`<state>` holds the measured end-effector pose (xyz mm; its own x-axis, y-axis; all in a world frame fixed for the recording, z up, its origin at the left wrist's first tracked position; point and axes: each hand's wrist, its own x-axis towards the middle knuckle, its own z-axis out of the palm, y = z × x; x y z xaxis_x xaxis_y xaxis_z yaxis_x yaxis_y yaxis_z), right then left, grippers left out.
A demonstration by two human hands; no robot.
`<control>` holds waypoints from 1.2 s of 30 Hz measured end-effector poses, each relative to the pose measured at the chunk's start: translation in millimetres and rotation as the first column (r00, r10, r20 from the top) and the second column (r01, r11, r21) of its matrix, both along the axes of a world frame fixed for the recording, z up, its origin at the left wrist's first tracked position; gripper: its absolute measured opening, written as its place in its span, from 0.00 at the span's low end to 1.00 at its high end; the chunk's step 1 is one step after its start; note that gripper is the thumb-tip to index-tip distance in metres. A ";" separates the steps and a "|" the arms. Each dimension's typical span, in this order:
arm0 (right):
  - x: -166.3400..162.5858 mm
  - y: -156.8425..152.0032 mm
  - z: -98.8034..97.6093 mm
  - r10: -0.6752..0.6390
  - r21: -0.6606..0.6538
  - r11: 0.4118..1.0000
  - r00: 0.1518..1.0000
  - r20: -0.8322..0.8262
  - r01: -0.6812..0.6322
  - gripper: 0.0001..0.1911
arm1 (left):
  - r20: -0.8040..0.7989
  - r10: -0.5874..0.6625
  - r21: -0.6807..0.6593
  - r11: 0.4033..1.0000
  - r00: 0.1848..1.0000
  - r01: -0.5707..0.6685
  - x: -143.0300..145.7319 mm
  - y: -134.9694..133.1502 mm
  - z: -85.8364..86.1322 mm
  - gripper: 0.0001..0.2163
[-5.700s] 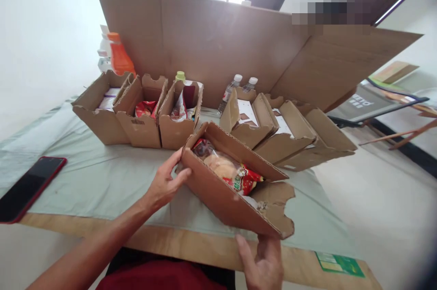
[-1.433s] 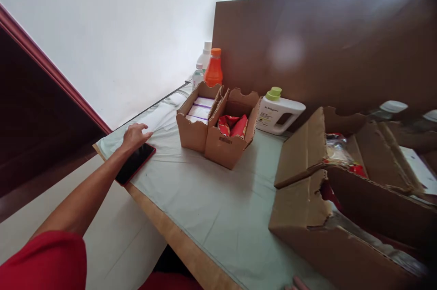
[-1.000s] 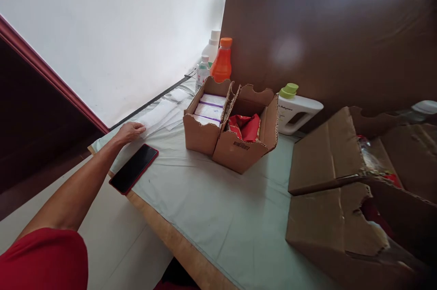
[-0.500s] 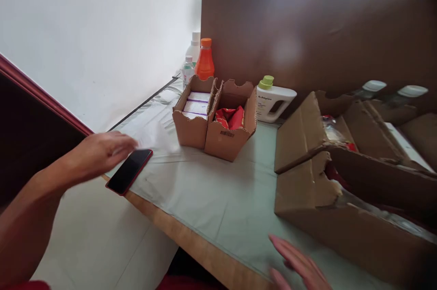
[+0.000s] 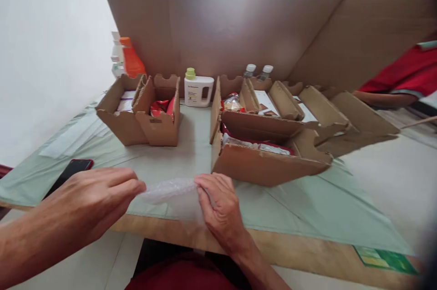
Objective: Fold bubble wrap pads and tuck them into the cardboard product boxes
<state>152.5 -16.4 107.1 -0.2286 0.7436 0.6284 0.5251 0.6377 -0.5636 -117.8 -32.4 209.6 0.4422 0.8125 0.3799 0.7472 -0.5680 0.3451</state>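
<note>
A translucent bubble wrap bag (image 5: 170,190) is stretched between my two hands above the front of the table. My left hand (image 5: 105,194) pinches its left end, fingers pressed together. At the other end, my right hand (image 5: 220,203) grips it between thumb and fingers. The bag's lower part hangs near the table edge and is blurred. Beside my left hand lies a black phone (image 5: 70,174) with a red case, partly covered by that hand. More flat translucent sheets (image 5: 73,137) rest on the cloth at the left.
Two cardboard bins (image 5: 157,133) hold white packs and red packets. Several more bins (image 5: 269,162) stand at the right with packets and white boxes. A white jug (image 5: 198,91) with a green cap and an orange bottle (image 5: 133,60) are behind. Another person's red sleeve (image 5: 396,73) shows at right.
My left hand has brought the translucent bag from the left side to the table's front. My right hand has moved in and taken its other end. The view has swung right.
</note>
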 end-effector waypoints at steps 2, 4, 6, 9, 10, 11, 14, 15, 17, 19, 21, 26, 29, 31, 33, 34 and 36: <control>28.2 -8.3 19.8 -0.062 0.086 0.995 0.994 0.087 0.055 0.14 | -0.159 -0.089 0.081 0.991 0.983 0.103 22.9 12.3 7.8 0.15; 51.0 -18.0 38.3 -0.126 0.167 0.981 0.978 0.168 0.098 0.17 | -0.214 -0.092 0.176 0.976 0.973 0.131 42.9 20.0 6.0 0.18; 70.9 -25.5 46.6 -0.173 0.193 0.973 0.953 0.249 0.126 0.18 | -0.207 -0.115 0.180 0.972 0.972 0.153 56.3 22.9 -10.5 0.18; 101.0 -32.7 32.0 -0.180 0.106 0.983 0.876 0.447 0.147 0.16 | -0.277 -0.176 0.025 0.981 0.945 0.191 62.8 17.8 -59.4 0.16; 111.0 -35.4 21.6 -0.174 0.070 0.985 0.850 0.496 0.161 0.15 | -0.322 -0.202 -0.047 0.979 0.925 0.197 61.7 13.8 -77.7 0.16; 120.1 -38.6 10.3 -0.174 0.041 0.983 0.832 0.527 0.180 0.14 | -0.359 -0.232 -0.119 0.972 0.904 0.202 59.6 9.1 -94.5 0.17; 133.4 -48.6 -17.2 -0.223 0.008 0.967 0.834 0.504 0.254 0.12 | -0.354 -0.288 -0.228 0.949 0.890 0.217 51.9 -1.6 -126.0 0.21; 130.2 -50.1 -22.3 -0.233 0.001 0.964 0.847 0.477 0.265 0.12 | -0.323 -0.279 -0.212 0.953 0.904 0.218 51.1 -1.5 -129.9 0.19; 109.5 -46.7 -27.8 -0.210 -0.029 0.969 0.881 0.423 0.244 0.12 | -0.247 -0.208 -0.122 0.976 0.946 0.183 54.7 6.4 -132.9 0.13; 73.9 -34.1 -32.2 -0.121 -0.082 0.983 0.909 0.400 0.166 0.14 | -0.185 -0.140 -0.029 0.990 0.973 0.137 64.1 21.9 -137.0 0.12; 36.6 -16.5 -41.2 -0.019 -0.135 0.987 0.907 0.421 0.084 0.15 | -0.187 -0.110 0.008 0.993 0.976 0.114 74.6 38.4 -147.8 0.15; 38.9 -7.0 -78.9 0.022 -0.122 0.991 0.839 0.544 0.053 0.16 | -0.249 -0.134 -0.090 0.989 0.959 0.115 76.4 53.0 -188.7 0.18; 116.3 -42.5 -88.8 -0.126 -0.079 0.975 0.815 0.566 0.206 0.18 | -0.222 -0.134 -0.098 0.989 0.966 0.115 66.7 47.2 -200.7 0.19; 170.4 -67.1 -85.9 -0.266 -0.042 0.935 0.773 0.576 0.353 0.18 | -0.219 -0.128 -0.092 0.990 0.967 0.110 62.3 45.0 -201.2 0.19; 204.1 -80.3 -80.5 -0.405 0.023 0.879 0.722 0.561 0.476 0.17 | -0.206 -0.143 -0.094 0.988 0.968 0.126 60.9 45.7 -197.3 0.18; 209.5 -81.1 -78.6 -0.446 0.046 0.861 0.710 0.545 0.506 0.16 | -0.193 -0.145 -0.088 0.988 0.970 0.130 61.8 46.4 -194.2 0.16; 196.8 -71.8 -78.4 -0.455 0.054 0.864 0.729 0.512 0.501 0.13 | -0.175 -0.136 -0.064 0.990 0.975 0.127 68.3 46.8 -187.2 0.15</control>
<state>349.3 -88.2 28.6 -0.0875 0.8826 0.4620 0.9653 0.1897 -0.1795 -49.6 14.5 22.3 0.6031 0.7594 0.2440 0.7193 -0.6500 0.2450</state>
